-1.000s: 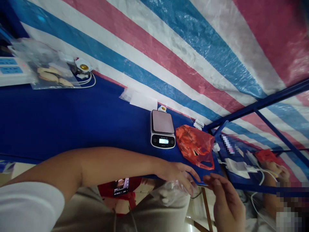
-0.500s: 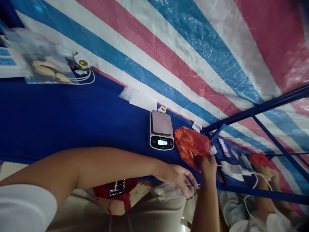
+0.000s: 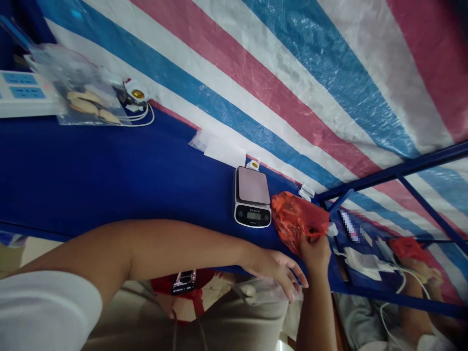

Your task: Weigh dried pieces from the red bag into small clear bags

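Note:
My right hand (image 3: 315, 251) is at the mouth of a crumpled red plastic bag (image 3: 292, 214), curled against its edge; some fingertips are hidden in the folds. Below the table's front edge, the bent fingers of my left hand (image 3: 281, 273) hold a clear plastic bag (image 3: 268, 291) by its right end. Something pale and lumpy shows inside this clear bag, over my lap. Just left of the red bag stands a digital kitchen scale (image 3: 253, 187), its platform bare and its display unlit.
Along the striped tarp lie white paper (image 3: 224, 151), a tape measure (image 3: 253, 165) and a clear bag of beige pieces (image 3: 86, 105) beside a power strip (image 3: 27, 92). A phone (image 3: 184, 282) rests on a red stool (image 3: 197, 297). Beyond a blue frame bar, another person's hands (image 3: 424, 273) work.
The scale's display light has gone off. My right hand has shifted at the red bag's mouth, its fingers curling more at the edge. The whole view has swung slightly left.

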{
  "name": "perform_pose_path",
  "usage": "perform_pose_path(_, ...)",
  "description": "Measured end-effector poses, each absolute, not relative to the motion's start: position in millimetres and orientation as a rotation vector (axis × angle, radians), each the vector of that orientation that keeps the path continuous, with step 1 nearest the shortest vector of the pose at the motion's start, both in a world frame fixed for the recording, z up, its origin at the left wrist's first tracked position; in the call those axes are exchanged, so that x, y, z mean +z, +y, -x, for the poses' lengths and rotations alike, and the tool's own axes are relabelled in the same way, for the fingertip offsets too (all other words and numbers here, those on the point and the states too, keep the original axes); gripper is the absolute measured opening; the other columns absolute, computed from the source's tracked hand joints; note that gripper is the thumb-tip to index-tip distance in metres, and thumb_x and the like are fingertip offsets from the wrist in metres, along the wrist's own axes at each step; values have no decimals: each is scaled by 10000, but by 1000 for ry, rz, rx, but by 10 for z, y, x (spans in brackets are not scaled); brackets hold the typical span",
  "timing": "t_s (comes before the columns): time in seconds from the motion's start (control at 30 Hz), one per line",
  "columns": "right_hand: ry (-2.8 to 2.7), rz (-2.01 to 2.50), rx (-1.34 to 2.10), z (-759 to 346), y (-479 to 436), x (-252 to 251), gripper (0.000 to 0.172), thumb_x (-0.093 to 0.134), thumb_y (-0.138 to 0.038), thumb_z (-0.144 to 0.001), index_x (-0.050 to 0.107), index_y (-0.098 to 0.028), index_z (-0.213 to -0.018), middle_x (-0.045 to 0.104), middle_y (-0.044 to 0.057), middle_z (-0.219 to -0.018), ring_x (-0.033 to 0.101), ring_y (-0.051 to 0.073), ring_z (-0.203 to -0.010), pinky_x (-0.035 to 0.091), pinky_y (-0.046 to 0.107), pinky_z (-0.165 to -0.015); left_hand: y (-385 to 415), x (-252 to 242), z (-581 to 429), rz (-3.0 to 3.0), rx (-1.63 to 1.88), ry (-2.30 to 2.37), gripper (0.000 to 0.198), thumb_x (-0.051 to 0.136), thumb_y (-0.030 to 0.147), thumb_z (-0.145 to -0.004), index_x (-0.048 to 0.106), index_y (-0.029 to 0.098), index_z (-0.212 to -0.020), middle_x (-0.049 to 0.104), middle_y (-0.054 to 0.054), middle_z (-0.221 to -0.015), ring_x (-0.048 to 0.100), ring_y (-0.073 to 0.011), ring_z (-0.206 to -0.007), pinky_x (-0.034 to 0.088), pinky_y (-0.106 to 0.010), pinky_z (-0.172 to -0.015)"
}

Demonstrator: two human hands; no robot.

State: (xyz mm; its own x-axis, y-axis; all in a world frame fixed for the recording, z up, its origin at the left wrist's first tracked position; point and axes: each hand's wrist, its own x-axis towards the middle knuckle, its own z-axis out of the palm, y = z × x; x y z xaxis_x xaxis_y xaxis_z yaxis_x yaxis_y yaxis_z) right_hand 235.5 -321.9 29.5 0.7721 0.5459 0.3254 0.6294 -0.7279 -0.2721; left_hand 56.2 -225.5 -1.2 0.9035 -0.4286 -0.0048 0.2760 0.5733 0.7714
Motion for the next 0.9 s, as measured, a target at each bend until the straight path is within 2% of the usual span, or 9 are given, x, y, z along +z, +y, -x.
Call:
perform_pose_path(0.07, -801, 2601, -324, -2336, -3335, 412, 441, 623, -577, -737, 663, -178, -919, 650, 67, -721, 587, 247, -653, 412, 336, -600, -2237, 14, -571, -860, -435, -157, 544, 916, 137, -509, 669, 215, -987, 676, -2, -938, 643, -128, -810, 509, -249, -661)
perform_pose_path(0.17, -747, 2529, -105, -2213, -3626, 630, 540, 648, -610, -732, 691, -172, -1045, 677, 57, -726, 626, 263, -682, 450, 343, -623, -2225, 35, -593, -858, -432, -112, 694, 930, 88, -371, 647, 183, -998, 670, 8, -908, 635, -129, -772, 470, -228, -618)
perform_pose_path(0.3, -759, 2234, 193, -1820, -3950, 808, 614, 707, -596, -788, 614, -180, -1231, 694, 27, -751, 624, 211, -618, 494, 303, -585, -2220, 45, -592, -841, -403, -95, 693, 934, 153, -408, 631, 179, -1030, 669, 1, -913, 634, -129, -764, 480, -241, -649)
perform_pose_path(0.4, -852, 2097, 289, -1521, -3977, 810, 472, 757, -512, -813, 614, -212, -1148, 723, 50, -890, 665, 201, -733, 524, 285, -658, -2223, 42, -590, -809, -383, -82, 636, 906, 162, -453, 609, 188, -1014, 669, -7, -912, 655, -148, -783, 507, -272, -694)
perform_pose_path(0.5, -987, 2151, 328, -1385, -3908, 784, 340, 743, -488, -846, 671, -212, -1033, 728, 66, -954, 678, 210, -833, 529, 294, -738, -2237, 21, -601, -799, -421, -66, 669, 888, 141, -438, 579, 210, -1028, 669, 1, -870, 659, -160, -775, 520, -293, -719)
perform_pose_path(0.6, -1084, 2247, 341, -1370, -3869, 784, 352, 752, -495, -835, 709, -208, -1033, 727, 62, -928, 675, 209, -799, 533, 299, -730, -2250, 8, -606, -838, -413, -91, 645, 882, 123, -415, 571, 213, -973, 639, 26, -814, 640, -149, -738, 495, -269, -682)
perform_pose_path(0.73, -1046, 2203, 404, -1357, -3861, 793, 402, 766, -481, -827, 657, -205, -1098, 724, 62, -906, 686, 216, -807, 543, 292, -707, -2246, 54, -576, -890, -409, -124, 590, 879, 129, -391, 570, 201, -888, 611, 36, -792, 613, -130, -720, 470, -243, -653)
perform_pose_path(0.9, -1052, 2102, 562, -1321, -3850, 808, 352, 792, -470, -808, 540, -226, -840, 709, 57, -866, 686, 201, -763, 544, 263, -666, -2252, 86, -545, -929, -404, -148, 562, 868, 140, -397, 553, 198, -858, 583, 47, -782, 588, -120, -705, 481, -262, -678)
